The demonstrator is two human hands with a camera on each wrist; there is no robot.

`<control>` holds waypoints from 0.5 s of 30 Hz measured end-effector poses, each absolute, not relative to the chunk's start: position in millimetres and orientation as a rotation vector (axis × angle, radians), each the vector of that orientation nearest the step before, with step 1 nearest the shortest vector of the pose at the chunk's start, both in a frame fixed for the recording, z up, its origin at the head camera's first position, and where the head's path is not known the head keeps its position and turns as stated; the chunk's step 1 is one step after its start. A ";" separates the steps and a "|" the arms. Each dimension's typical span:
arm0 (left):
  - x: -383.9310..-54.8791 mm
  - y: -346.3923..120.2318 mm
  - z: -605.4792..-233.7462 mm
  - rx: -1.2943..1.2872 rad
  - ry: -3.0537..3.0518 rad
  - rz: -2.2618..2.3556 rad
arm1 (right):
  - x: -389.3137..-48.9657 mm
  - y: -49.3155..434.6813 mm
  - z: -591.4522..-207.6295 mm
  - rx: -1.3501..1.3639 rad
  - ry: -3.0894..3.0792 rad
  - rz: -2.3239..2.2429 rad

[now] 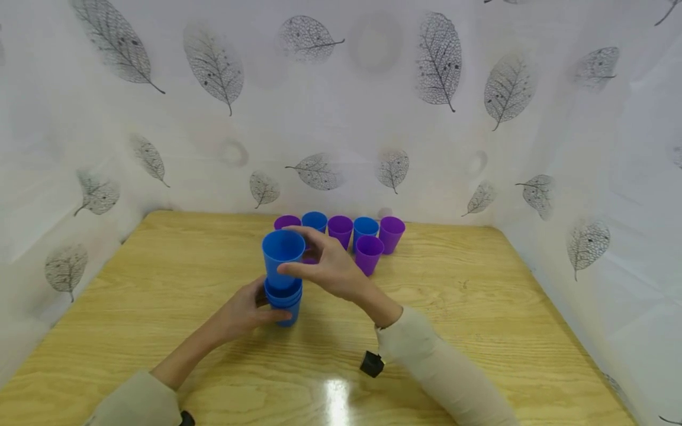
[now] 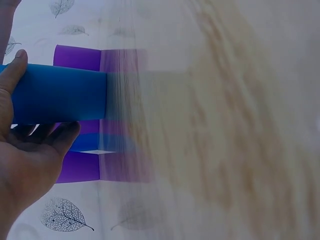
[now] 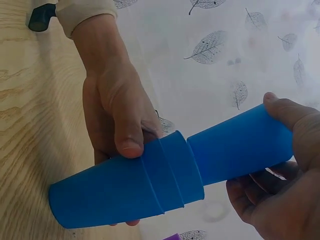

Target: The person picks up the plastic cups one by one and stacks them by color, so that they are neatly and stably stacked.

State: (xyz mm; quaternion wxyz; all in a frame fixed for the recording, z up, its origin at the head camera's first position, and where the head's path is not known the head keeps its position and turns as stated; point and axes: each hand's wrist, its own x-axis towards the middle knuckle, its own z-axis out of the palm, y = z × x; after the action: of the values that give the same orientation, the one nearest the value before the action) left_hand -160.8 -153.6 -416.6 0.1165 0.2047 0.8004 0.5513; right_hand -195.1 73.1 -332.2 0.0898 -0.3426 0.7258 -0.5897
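A short stack of nested blue cups (image 1: 286, 303) stands upright on the table, and my left hand (image 1: 247, 312) grips it round the side. Just above, my right hand (image 1: 335, 264) holds one more blue cup (image 1: 279, 260) between thumb and fingers. In the right wrist view the base of that upper cup (image 3: 240, 145) is partly inside the mouth of the stack (image 3: 120, 185). The left wrist view shows the left hand (image 2: 30, 165) curled about the blue stack (image 2: 60, 95), whose bottom is at the tabletop.
Behind the hands, a row of cups runs along the table's back: purple cups (image 1: 392, 234) alternate with blue cups (image 1: 366, 231). One purple cup (image 1: 368, 255) stands in front of the row. The wooden table (image 1: 453, 331) meets leaf-patterned cloth (image 1: 373, 118) at the back and sides.
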 end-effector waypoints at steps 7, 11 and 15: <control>-160.8 -152.3 -415.9 0.591 2.334 1.619 | -193.9 72.7 -337.4 -1.003 2.177 -1.711; -160.5 -152.1 -415.3 0.591 2.345 1.613 | -194.2 73.4 -339.8 -1.017 2.192 -1.689; -160.8 -152.4 -416.0 0.593 2.375 1.598 | -195.2 75.4 -341.9 -1.054 2.202 -1.684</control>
State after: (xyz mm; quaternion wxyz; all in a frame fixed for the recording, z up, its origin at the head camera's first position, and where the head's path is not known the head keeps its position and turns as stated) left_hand -160.8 -152.4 -416.0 0.1088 0.2017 0.8076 0.5434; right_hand -195.2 75.4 -341.9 0.0880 -0.3539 0.7396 -0.5657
